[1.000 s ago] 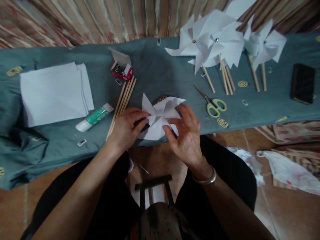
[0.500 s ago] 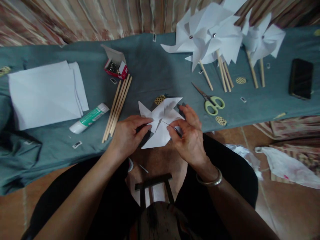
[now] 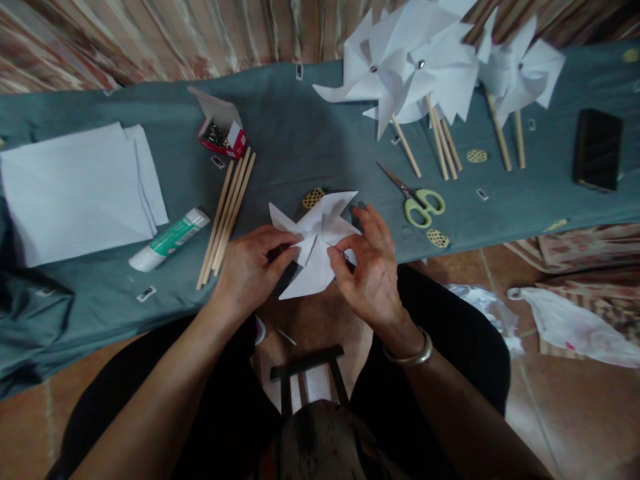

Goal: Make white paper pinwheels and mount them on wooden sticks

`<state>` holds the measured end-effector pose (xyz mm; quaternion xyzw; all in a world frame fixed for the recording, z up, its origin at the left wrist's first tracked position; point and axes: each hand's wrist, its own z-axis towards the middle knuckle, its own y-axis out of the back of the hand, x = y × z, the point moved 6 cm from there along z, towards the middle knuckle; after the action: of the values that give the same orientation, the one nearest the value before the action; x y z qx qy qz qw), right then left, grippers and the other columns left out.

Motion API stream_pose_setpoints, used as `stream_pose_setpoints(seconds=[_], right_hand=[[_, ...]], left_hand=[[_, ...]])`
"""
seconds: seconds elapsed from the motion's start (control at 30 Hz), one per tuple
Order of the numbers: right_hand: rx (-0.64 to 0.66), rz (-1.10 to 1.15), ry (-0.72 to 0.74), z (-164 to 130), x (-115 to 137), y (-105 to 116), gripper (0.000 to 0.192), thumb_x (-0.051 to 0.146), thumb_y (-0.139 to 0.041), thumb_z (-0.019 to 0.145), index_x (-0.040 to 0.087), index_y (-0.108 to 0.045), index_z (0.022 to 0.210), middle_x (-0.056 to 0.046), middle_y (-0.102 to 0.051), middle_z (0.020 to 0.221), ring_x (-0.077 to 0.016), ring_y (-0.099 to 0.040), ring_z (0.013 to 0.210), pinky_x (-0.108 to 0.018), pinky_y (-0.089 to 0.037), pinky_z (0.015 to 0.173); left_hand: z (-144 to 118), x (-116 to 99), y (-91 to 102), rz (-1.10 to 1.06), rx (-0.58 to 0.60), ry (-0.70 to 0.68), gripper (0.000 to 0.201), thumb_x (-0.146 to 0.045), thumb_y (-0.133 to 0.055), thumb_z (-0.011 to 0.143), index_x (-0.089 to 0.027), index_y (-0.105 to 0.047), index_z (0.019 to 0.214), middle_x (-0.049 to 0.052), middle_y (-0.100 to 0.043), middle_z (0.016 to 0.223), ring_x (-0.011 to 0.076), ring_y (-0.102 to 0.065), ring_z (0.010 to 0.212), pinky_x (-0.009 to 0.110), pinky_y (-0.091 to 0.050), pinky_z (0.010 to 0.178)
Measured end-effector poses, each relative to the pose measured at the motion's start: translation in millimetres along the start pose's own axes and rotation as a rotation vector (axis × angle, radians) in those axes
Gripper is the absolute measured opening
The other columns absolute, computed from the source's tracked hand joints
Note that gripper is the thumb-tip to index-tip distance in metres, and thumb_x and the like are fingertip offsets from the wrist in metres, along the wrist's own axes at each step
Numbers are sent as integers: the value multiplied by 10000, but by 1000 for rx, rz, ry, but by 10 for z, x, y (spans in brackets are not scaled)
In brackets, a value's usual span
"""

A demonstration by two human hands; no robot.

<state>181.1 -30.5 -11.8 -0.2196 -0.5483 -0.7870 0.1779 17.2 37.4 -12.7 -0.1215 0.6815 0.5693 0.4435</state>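
Note:
A white paper pinwheel (image 3: 320, 240) without a stick lies at the near edge of the table, between my hands. My left hand (image 3: 257, 263) pinches its left blade between thumb and fingers. My right hand (image 3: 367, 267), wearing a bracelet, pinches a thin needle-like tool (image 3: 327, 244) between thumb and index finger, the other fingers raised. The tool's tip points at the pinwheel's centre; I cannot tell whether it pierces the paper. The rest of the tool is hidden by the fingers.
Left are white paper sheets (image 3: 80, 193), a glue stick (image 3: 170, 240), wooden sticks (image 3: 227, 217) and a red box of metal fasteners (image 3: 223, 133). Green-handled scissors (image 3: 417, 200) lie right, below several finished pinwheels (image 3: 400, 67). A black phone (image 3: 597, 150) lies far right.
The whole view has shifted slightly, so table items appear a little further left. Both hands keep the same grips, with hardly any movement relative to the pinwheel.

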Motion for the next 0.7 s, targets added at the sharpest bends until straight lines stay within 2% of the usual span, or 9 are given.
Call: stream_pose_setpoints(seconds=[0.47,0.7], right_hand=[[14,-19,4,0,-6,-24,161,307,-540,928,197,-630,852,-122,-497,1473,-314,-353,1447,-553,-345,1143],[12,-35,17,15,10,-11,158,302,-553,925,192,-627,838,-138,-516,1448,-315,-369,1439,-536,-360,1140]], left_hand=[[24,-33,-21,13,6,11,180,-279,-607,871,-198,-745,954,32,-748,906,160,-683,779,281,-539,754],[45,-33,-52,8,-21,7,163,-273,-621,867,-209,-742,955,34,-754,929,177,-692,836,298,-542,799]])
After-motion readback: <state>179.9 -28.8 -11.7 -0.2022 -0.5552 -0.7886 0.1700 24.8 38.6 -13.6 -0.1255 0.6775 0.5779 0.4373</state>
